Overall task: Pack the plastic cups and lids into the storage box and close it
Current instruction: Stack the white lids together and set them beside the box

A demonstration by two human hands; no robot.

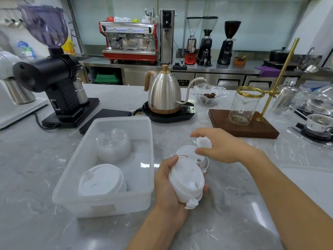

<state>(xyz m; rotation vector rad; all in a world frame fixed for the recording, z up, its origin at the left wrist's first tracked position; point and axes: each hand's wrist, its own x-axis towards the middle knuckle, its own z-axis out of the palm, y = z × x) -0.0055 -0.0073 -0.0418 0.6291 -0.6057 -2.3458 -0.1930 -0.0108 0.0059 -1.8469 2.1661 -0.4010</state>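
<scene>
While gripped, lids [186,181] (beside box [146,201])

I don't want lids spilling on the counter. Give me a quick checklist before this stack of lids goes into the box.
1. Left hand grips the stack of white lids: ok.
2. Right hand free to help: not ok, it pinches another lid.
3. Storage box open: ok.
4. Room in the box: ok, bare floor on its right side, beside the clear lids and white lids.
5. Stack squared up: not ok, a lid sits offset behind it.
6. Box lid's whereabouts: cannot tell.
</scene>
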